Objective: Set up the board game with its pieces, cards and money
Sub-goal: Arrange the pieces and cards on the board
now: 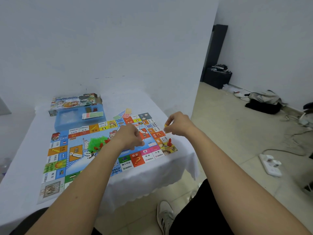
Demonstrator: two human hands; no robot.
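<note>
A: At the 3 o'clock edge of the game board (108,150), the right hand (177,123) pinches a yellow pawn (166,128) above the squares. A red pawn (169,142) stands upright on the corner square at 4 o'clock.

B: State of the left hand (130,137)?

A: Fingers curled, low over the board centre. Contents, if any: cannot tell. The green and red houses (97,142) lie heaped just beside it at 9 o'clock.

B: Remaining stock?

A: The money stack (92,115) sits in the blue tray (67,122) at 11 o'clock; loose cards (122,114) lie at 12 o'clock.

B: Failure risks?

A: Probably three. Setting the yellow pawn down close to the red one may topple it. The board corner overhangs the table (25,150) edge; a nudge could tip pieces off. A left wrist sweep could scatter the heap.
</note>
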